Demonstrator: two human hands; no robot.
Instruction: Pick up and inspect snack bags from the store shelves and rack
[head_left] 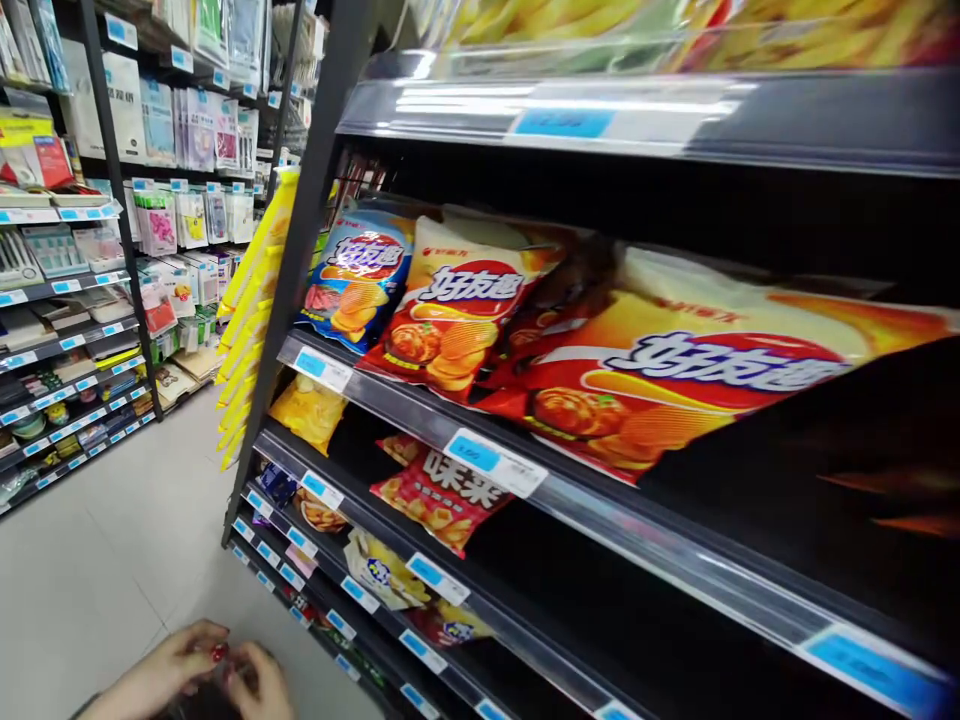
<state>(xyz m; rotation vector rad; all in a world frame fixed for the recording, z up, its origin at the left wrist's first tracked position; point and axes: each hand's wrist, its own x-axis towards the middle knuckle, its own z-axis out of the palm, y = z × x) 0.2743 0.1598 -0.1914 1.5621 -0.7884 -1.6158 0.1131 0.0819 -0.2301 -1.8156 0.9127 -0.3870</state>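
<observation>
left hand (161, 670) + right hand (259, 685): fingers pinched together on small blurred red-and-dark item, kept low | red glossy crisp bags (457, 310) shelved above-right

A: Black shelf rack (525, 500) at right, price tags (495, 462) along its edges.

B: Contents?

A: Blue chip bag (358, 275) leftmost on the middle shelf, red chip bag (450, 320) just beside, larger red bag (675, 370) nearer the camera, blurred. Yellow bag (309, 410) one shelf down, red snack bag (439, 495) right of it.

B: Elsewhere?

A: Yellow packets (251, 320) hanging off the rack end. Second rack (82, 290) across a pale tiled floor (112, 560), stocked with small packaged goods, too small to read.
</observation>
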